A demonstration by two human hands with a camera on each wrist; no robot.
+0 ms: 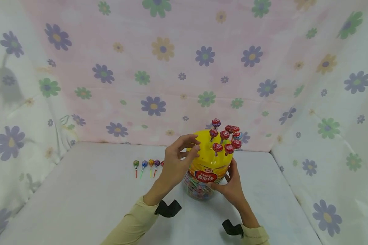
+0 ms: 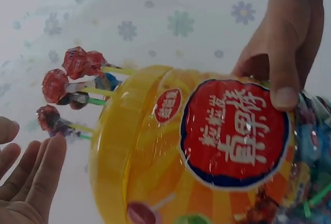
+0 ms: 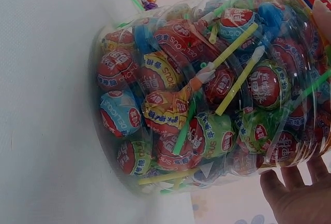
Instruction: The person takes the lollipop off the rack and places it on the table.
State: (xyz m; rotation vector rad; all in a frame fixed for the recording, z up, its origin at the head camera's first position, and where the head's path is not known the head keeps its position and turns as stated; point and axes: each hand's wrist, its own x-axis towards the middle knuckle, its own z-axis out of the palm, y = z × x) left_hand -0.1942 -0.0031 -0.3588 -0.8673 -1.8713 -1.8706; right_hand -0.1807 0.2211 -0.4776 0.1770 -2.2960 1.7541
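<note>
A clear plastic candy jar (image 1: 202,182) full of wrapped lollipops bears a yellow and red label (image 2: 235,133) and a yellow lid (image 1: 207,149). Several lollipops (image 1: 224,135), mostly red, stick up from the lid by their sticks. My right hand (image 1: 233,187) grips the jar's right side, its thumb on the label's front and its other fingers round the far side. At the lid's left edge is my left hand (image 1: 181,154), fingers loosely bent and holding nothing. In the left wrist view the left fingers (image 2: 44,169) are beside the upright lollipops.
A short row of loose lollipops (image 1: 144,164) in several colours lies on the white table (image 1: 79,197), left of the jar and partly behind my left hand. Flowered cloth (image 1: 184,68) hangs at the back and on both sides.
</note>
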